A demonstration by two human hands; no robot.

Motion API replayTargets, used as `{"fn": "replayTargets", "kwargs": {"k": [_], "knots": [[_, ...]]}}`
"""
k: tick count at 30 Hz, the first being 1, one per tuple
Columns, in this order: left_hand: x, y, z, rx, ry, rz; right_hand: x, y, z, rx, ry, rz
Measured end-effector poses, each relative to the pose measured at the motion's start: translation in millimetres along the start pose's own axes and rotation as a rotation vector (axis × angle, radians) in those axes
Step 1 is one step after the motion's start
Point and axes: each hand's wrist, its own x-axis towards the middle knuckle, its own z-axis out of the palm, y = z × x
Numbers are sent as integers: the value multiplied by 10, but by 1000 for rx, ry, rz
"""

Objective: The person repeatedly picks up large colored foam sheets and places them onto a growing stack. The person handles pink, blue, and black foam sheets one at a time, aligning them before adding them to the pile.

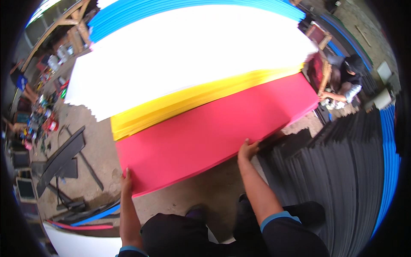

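Over on the left, black offcuts [64, 156] lie crossed on the floor, and just in from them comes the left hand [126, 182], closed on the near left corner of the red foam-like sheets [205, 132], thumb up top, fingers out of sight along the edge. That forearm runs almost straight up from the lower edge. Centre stage, the red sheets stretch slantwise in front of the person, their far side against the yellow sheets [184, 100], with the white sheets [188, 51] and blue sheets [124, 21] stacked beyond; sorting by colour looks like the reason for that order. Now the right hand [247, 150], well apart from the left, grips the near long edge, thumb over the top, its forearm angling up and inward; the wide spacing probably keeps so long and bendy a load from sagging. Further right, black sheets [338, 184] stand packed on edge, a crouching co-worker [352, 77] sits beyond them, and bright blue slabs [387, 158] close the row.
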Motion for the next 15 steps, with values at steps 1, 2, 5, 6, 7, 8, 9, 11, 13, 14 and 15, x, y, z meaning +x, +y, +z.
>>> {"fn": "replayTargets", "kwargs": {"k": [1,2,5,6,7,8,9,11,13,14,15], "knots": [[29,31,-26,-8,-46,-37,7,0,9,13,-20,-11],[31,2,55,-46,-19,-10,48,-15,-4,26,-19,8],[21,-34,102,-76,-83,-6,56,-9,-16,61,-38,71],[31,-4,63,-63,-103,-42,39,-22,21,83,-52,88],[29,18,36,-37,-150,-25,37,-28,57,129,-28,86],[19,33,21,-2,-179,-40,43,-18,91,178,0,81],[23,40,45,39,-173,-59,44,-2,148,225,28,94],[12,39,106,21,-129,-15,67,-30,327,402,73,152],[6,42,143,4,-97,18,78,-9,422,465,75,174],[5,36,159,-4,-110,27,76,9,441,437,59,161],[9,31,165,4,-103,12,65,23,447,402,36,179]]}}
